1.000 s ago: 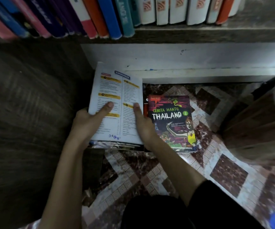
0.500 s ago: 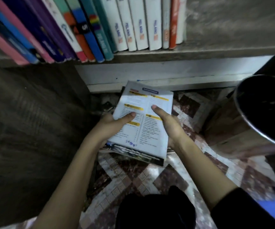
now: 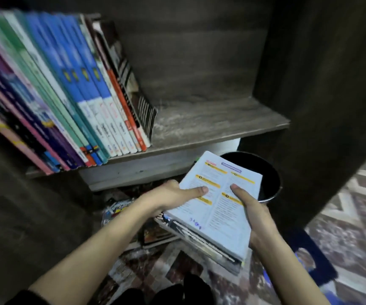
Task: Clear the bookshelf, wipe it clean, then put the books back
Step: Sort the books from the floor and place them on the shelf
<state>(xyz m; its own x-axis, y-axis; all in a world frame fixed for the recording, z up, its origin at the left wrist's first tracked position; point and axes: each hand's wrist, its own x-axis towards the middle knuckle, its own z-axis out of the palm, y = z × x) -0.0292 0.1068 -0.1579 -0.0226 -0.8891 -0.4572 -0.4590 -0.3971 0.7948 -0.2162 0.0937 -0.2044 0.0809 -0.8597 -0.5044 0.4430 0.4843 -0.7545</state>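
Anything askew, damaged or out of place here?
The row of colourful books on the grey wooden shelf leans, tops leftward; the end striped book has a flaring lower corner. Loose glossy books lie jumbled on the patterned floor below the held book stack.

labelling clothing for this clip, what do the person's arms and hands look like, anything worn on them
Both hands are bare: the left hand and the right hand show no gloves, rings or watch. The forearms are uncovered. The right one is bare to the frame's bottom edge, and the left one ends in a black sleeve near the lower left corner.
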